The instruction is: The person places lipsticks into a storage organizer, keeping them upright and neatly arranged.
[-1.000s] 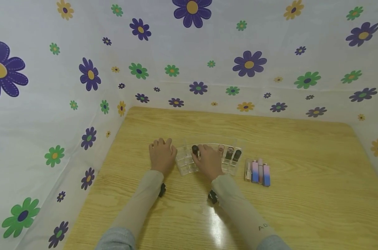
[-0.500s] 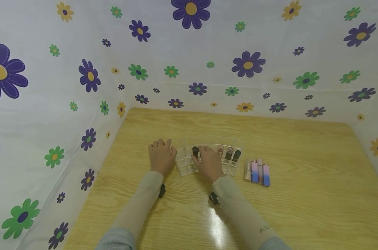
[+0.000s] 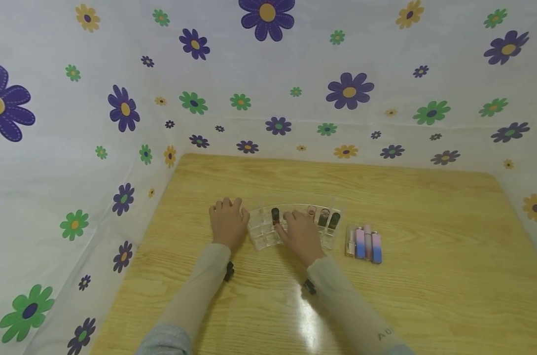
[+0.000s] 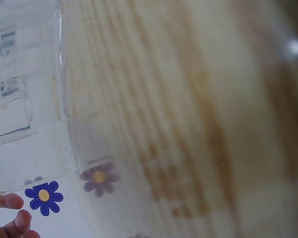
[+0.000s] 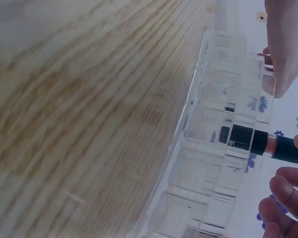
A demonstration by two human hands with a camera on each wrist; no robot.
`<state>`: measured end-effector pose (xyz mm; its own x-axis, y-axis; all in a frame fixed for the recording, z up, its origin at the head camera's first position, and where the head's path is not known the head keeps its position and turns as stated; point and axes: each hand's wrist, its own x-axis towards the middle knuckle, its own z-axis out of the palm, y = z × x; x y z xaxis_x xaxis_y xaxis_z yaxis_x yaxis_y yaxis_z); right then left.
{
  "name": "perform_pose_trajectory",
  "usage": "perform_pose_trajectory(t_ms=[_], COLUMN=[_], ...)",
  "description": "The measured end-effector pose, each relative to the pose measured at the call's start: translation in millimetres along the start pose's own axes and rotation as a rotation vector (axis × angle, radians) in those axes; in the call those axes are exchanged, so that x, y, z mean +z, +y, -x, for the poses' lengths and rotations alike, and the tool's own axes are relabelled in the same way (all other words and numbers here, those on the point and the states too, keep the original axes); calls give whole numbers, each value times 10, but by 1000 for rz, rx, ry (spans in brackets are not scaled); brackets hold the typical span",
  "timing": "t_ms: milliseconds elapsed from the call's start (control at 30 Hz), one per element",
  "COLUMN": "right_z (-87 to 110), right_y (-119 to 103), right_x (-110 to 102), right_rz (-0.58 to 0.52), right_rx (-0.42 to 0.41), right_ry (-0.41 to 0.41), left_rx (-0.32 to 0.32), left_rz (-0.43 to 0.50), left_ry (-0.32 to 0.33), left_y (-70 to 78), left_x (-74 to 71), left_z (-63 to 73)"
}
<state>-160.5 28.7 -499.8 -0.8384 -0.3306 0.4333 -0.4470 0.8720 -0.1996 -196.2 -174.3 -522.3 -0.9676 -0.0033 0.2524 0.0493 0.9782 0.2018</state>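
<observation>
I judged the black tube (image 5: 243, 138) light, slick, best held by its upper end; right fingers (image 5: 284, 192) and left fingers (image 4: 6, 200) hung loosely parted.

The right hand (image 3: 301, 236) has shifted slightly rightward; its fingers (image 3: 289, 215) have drawn off the black lipstick tube (image 3: 275, 215), more of which is now exposed. The right forearm (image 3: 350, 298) has moved outward accordingly.
</observation>
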Motion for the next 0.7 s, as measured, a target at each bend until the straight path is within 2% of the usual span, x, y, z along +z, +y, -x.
perform_pose_trajectory(t_ms=[133,267,700], right_z=[66,156,590], right_y=[2,20,269], right_x=[-91,-196,-509], right_rz=[31,15,-40], right_rx=[-64,-106,-106], right_ry=[68,126,157], left_rx=[5,7,-4], left_rz=[-6,-13,-8], left_ry=[10,17,-6], left_y=[-3,-2,17], left_x=[-13,-13,-12], left_z=[0,-2,6])
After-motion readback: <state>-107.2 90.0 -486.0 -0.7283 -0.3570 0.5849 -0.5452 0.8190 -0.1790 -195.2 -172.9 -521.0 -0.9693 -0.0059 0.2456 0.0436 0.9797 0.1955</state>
